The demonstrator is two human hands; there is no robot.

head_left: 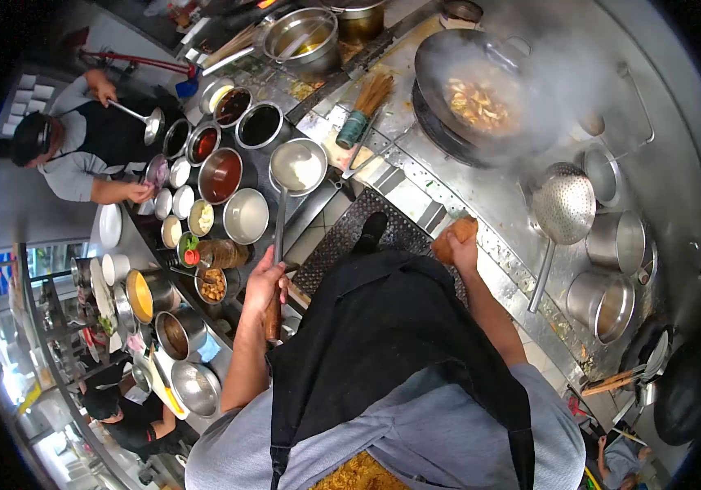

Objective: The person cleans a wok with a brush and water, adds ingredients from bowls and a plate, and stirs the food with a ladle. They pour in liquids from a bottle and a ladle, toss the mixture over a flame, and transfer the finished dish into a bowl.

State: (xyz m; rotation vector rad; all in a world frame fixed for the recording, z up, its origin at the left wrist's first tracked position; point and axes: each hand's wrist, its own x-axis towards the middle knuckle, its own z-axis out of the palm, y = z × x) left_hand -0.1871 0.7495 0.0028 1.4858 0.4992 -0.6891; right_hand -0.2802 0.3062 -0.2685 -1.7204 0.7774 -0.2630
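Observation:
My left hand [264, 282] is closed round the wooden handle of a metal ladle [298, 164]. The ladle's bowl lies over a metal pot among the sauce containers. In my right hand [458, 238] is a bunched brown cloth [451, 237], held beside the stove's edge. Beyond it, a dark wok [440, 65] stands on the burner with pieces of food [478, 104] in it, partly veiled by steam. A perforated strainer [563, 204] rests on the steel stove top to the right of my right hand.
Pots of red sauce [220, 175] and dark sauce [260, 125] crowd the left counter. A bamboo brush [367, 110] lies near the wok. Metal pots [615, 242] stand at the right. A co-worker [81, 139] holds a ladle across the counter; other people are at lower left and lower right.

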